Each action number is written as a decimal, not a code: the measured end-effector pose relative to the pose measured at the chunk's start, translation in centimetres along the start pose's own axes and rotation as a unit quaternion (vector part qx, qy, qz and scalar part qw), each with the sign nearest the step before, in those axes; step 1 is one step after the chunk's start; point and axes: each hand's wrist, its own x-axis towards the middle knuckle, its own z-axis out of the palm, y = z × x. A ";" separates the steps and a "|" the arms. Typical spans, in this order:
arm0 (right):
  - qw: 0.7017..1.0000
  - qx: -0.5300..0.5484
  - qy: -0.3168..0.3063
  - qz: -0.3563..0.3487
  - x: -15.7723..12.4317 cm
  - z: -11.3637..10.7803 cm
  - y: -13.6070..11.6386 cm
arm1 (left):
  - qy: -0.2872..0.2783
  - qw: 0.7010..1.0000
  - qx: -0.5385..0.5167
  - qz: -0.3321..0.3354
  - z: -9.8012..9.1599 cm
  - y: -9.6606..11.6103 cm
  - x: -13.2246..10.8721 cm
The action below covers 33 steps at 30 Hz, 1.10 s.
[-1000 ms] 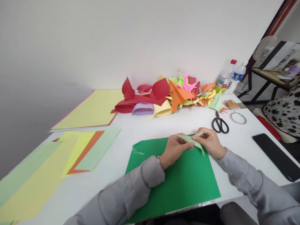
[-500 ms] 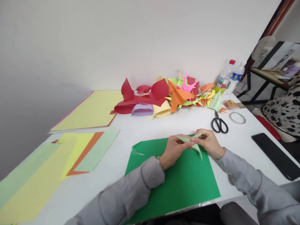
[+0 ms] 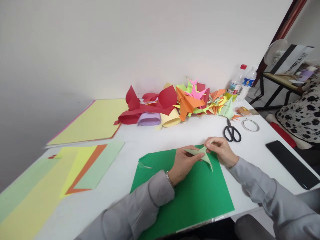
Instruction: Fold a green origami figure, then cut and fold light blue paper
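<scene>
A pale green folded paper figure (image 3: 205,158) with pointed ends is held above the green sheet (image 3: 195,196). My left hand (image 3: 183,163) grips its body, thumb on top and fingers underneath. With thumb and forefinger, my right hand (image 3: 220,150) pinches the upper right point of the figure. One point sticks out toward the lower right, and another lies over my left fingers. The left fingertips are partly hidden behind the paper.
Folded paper shapes, among them an orange one (image 3: 186,104), are heaped along the wall. Scissors (image 3: 232,131), a tape roll (image 3: 250,125) and a black phone (image 3: 292,163) lie rightward. Two bottles (image 3: 235,85) stand behind. Coloured sheets (image 3: 100,166) lie left; a person's patterned garment (image 3: 300,116) shows right.
My right thumb has moved off the figure's middle, and the right hand now pinches its upper right point. The left hand keeps its grip. The whole view has shifted slightly.
</scene>
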 end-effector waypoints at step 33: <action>1.000 0.022 0.002 -0.010 0.3 -0.1 0.0 | 0.022 0.995 0.054 0.082 -0.3 0.4 -0.1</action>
